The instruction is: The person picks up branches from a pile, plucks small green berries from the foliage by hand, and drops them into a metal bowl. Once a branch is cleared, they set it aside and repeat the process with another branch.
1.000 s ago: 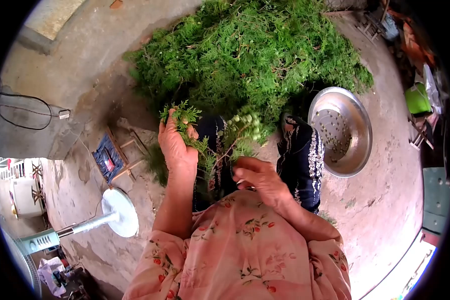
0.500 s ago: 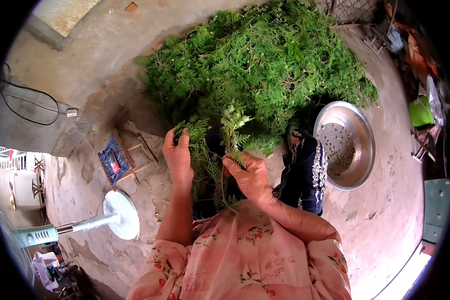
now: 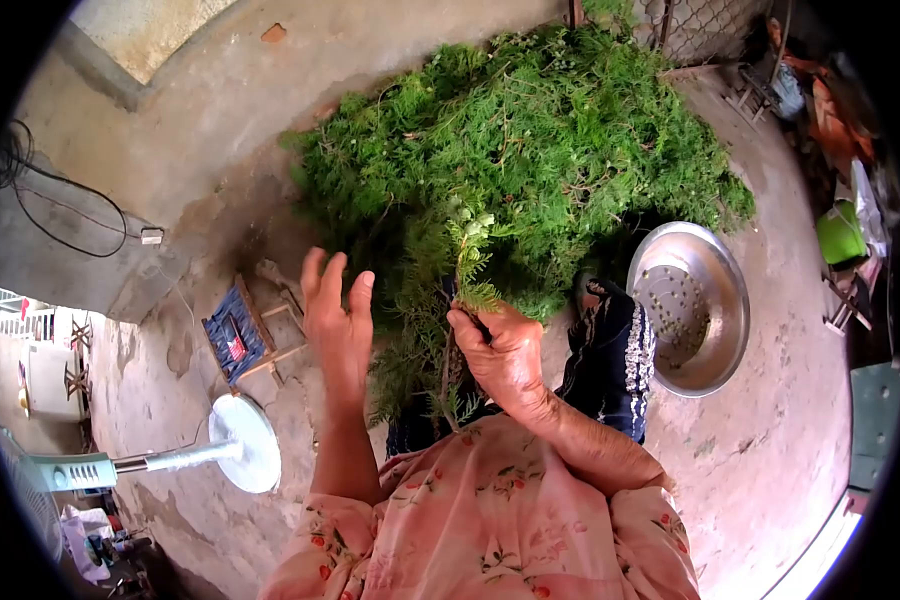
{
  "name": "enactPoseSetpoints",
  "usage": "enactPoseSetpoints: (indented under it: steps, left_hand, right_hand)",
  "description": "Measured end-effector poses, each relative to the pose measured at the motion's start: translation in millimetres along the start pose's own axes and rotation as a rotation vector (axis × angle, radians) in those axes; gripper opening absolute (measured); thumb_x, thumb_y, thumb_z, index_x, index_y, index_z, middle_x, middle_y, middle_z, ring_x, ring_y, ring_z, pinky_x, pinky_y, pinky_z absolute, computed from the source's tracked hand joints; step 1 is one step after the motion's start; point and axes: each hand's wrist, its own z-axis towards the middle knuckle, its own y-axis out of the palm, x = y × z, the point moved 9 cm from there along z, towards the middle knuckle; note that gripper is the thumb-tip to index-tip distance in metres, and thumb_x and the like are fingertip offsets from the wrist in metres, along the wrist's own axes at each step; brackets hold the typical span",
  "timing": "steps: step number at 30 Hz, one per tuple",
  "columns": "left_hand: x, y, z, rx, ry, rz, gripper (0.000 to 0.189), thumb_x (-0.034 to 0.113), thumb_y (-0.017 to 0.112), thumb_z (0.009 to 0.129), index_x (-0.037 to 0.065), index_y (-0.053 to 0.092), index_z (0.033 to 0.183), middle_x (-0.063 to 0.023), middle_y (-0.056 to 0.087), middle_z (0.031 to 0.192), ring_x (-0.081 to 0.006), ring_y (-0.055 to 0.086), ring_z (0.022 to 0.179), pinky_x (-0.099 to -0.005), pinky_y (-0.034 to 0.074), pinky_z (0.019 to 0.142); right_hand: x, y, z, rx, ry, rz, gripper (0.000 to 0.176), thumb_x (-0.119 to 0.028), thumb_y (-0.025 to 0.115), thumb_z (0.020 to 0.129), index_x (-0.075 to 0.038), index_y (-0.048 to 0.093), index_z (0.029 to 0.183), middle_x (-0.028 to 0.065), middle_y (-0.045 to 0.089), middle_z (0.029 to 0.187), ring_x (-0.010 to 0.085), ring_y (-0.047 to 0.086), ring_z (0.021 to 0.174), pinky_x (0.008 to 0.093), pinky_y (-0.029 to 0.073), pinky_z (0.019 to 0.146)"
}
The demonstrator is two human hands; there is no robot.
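My right hand [image 3: 508, 352] is closed round the stem of a leafy evergreen branch [image 3: 470, 243], which carries a cluster of pale green cones near its top. Feathery foliage from the branch hangs down towards my lap. To the left, my left hand [image 3: 338, 322] is raised with its fingers apart and holds nothing. Just beyond both hands rises a large heap of cut evergreen branches [image 3: 570, 130]. A wide metal basin [image 3: 725, 340] stands right of my knee, with many small green cones [image 3: 672, 305] scattered over its bottom.
A small folding stool [image 3: 238, 335] with a blue seat stands on the concrete floor at left. Near it is the round base of a standing fan [image 3: 245, 445]. A bright green object [image 3: 840, 235] and other clutter line the right side.
My left hand has let go of the foliage, moved a little left and opened. The right hand keeps its hold on the branch. The view has shifted slightly.
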Motion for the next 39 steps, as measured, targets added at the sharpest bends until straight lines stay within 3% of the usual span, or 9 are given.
enactPoseSetpoints:
  steps: [2, 6, 9, 13, 15, 18, 21, 26, 39]
  left_hand:
    - [12.4, 19.1, -8.4, -0.193, -0.167, -0.441, 0.035, 0.016, 0.067, 0.077, 0.002, 0.057, 0.108, -0.0099, 0.062, 0.093, -0.0167, 0.058, 0.083, -0.0277, 0.046, 0.070]
    - [63.3, 36.7, -16.0, -0.339, -0.061, -0.679, 0.031, 0.009, 0.068, 0.076, 0.002, 0.058, 0.105, -0.0059, 0.063, 0.085, -0.0119, 0.058, 0.075, -0.0252, 0.046, 0.066]
    - [44.0, 62.1, -25.3, -0.462, -0.382, -0.768, 0.019, 0.001, 0.062, 0.079, -0.002, 0.058, 0.097, -0.0062, 0.064, 0.087, -0.0095, 0.060, 0.073, -0.0215, 0.047, 0.066]
    - [41.7, 64.7, -29.6, -0.409, -0.555, -1.216, 0.014, -0.005, 0.052, 0.081, -0.002, 0.060, 0.092, -0.0110, 0.064, 0.086, -0.0167, 0.063, 0.076, -0.0267, 0.050, 0.069]
    - [36.2, 70.7, -39.1, -0.394, -0.817, -1.445, 0.015, -0.006, 0.051, 0.079, -0.004, 0.057, 0.093, -0.0152, 0.063, 0.082, -0.0233, 0.062, 0.073, -0.0335, 0.050, 0.069]
    - [34.0, 70.5, -42.8, -0.434, -0.850, -1.432, 0.012, -0.001, 0.053, 0.079, -0.003, 0.057, 0.090, -0.0142, 0.062, 0.077, -0.0236, 0.060, 0.069, -0.0348, 0.049, 0.065]
    - [38.8, 70.6, -42.4, -0.450, -0.800, -1.411, 0.014, 0.004, 0.056, 0.079, -0.002, 0.056, 0.092, -0.0104, 0.059, 0.074, -0.0209, 0.057, 0.061, -0.0319, 0.046, 0.057]
    - [43.9, 71.4, -46.6, -0.463, -0.758, -1.399, 0.007, 0.006, 0.060, 0.079, 0.001, 0.059, 0.084, -0.0066, 0.060, 0.071, -0.0146, 0.053, 0.051, -0.0274, 0.043, 0.049]
    - [39.3, 75.1, -60.0, -0.586, -0.772, -1.307, 0.012, 0.004, 0.055, 0.081, -0.003, 0.060, 0.090, -0.0085, 0.063, 0.074, -0.0162, 0.058, 0.051, -0.0245, 0.045, 0.038]
  right_hand:
    - [-11.8, -5.3, 5.3, 0.041, -0.090, -0.083, 0.009, -0.008, 0.064, 0.075, -0.002, 0.059, 0.079, 0.0135, 0.056, 0.068, 0.0327, 0.055, 0.061, 0.0371, 0.046, 0.053]
    - [-27.2, 1.2, 0.1, -0.030, -0.223, -0.289, 0.007, -0.008, 0.062, 0.075, -0.004, 0.057, 0.079, 0.0114, 0.054, 0.065, 0.0302, 0.054, 0.061, 0.0375, 0.047, 0.055]
    - [-37.9, 3.1, -5.7, -0.018, -0.308, -0.280, 0.015, -0.002, 0.065, 0.069, -0.003, 0.059, 0.082, 0.0103, 0.052, 0.064, 0.0297, 0.052, 0.057, 0.0377, 0.044, 0.052]
    - [-35.9, -10.5, -8.8, -0.027, -0.310, -0.142, 0.013, -0.013, 0.069, 0.074, -0.003, 0.063, 0.081, 0.0105, 0.061, 0.071, 0.0270, 0.057, 0.062, 0.0337, 0.046, 0.055]
    - [-32.0, -34.6, -6.7, 0.132, -0.339, -0.056, 0.012, -0.013, 0.066, 0.078, -0.003, 0.062, 0.083, 0.0102, 0.062, 0.075, 0.0241, 0.058, 0.060, 0.0315, 0.047, 0.057]
    - [4.1, -53.8, 5.7, 0.178, 0.011, 0.035, 0.009, -0.006, 0.063, 0.080, -0.001, 0.061, 0.088, 0.0084, 0.063, 0.076, 0.0185, 0.058, 0.063, 0.0264, 0.046, 0.061]
    - [27.8, -43.5, 10.8, 0.147, 0.069, 0.290, 0.011, -0.004, 0.063, 0.080, -0.001, 0.061, 0.090, 0.0054, 0.062, 0.077, 0.0136, 0.058, 0.068, 0.0255, 0.046, 0.064]
    - [46.1, -11.2, 11.2, -0.034, 0.523, 0.737, 0.019, -0.015, 0.056, 0.088, -0.002, 0.061, 0.100, 0.0010, 0.063, 0.081, 0.0053, 0.054, 0.069, 0.0199, 0.042, 0.058]
    - [20.3, -18.6, 17.5, -0.025, 0.188, 0.636, 0.014, -0.001, 0.062, 0.080, 0.001, 0.064, 0.093, 0.0031, 0.063, 0.083, 0.0084, 0.054, 0.070, 0.0211, 0.045, 0.067]
